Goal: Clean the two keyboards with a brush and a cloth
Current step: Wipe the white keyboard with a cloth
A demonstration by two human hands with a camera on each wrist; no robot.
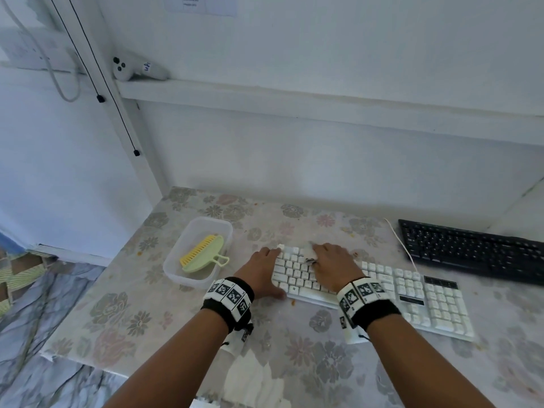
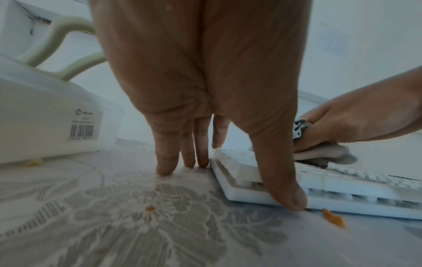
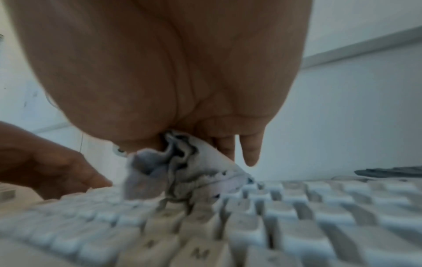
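Right hand [image 1: 332, 265] down on the white keyboard [image 1: 382, 285], fingers curled round a bunched cloth [image 3: 182, 173] pressed onto the keys. Left hand [image 1: 262, 273] flat and spread at the keyboard's left end — fingertips [image 2: 164, 166] on the surface [image 1: 123, 313], thumb against the front edge. Brush [image 1: 203, 254] lying in the tub [image 1: 173, 267]; black keyboard [image 1: 474, 250] off right, well apart.

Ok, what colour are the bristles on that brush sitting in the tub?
Yellow bristles on a pale green brush; the head view shows it best.
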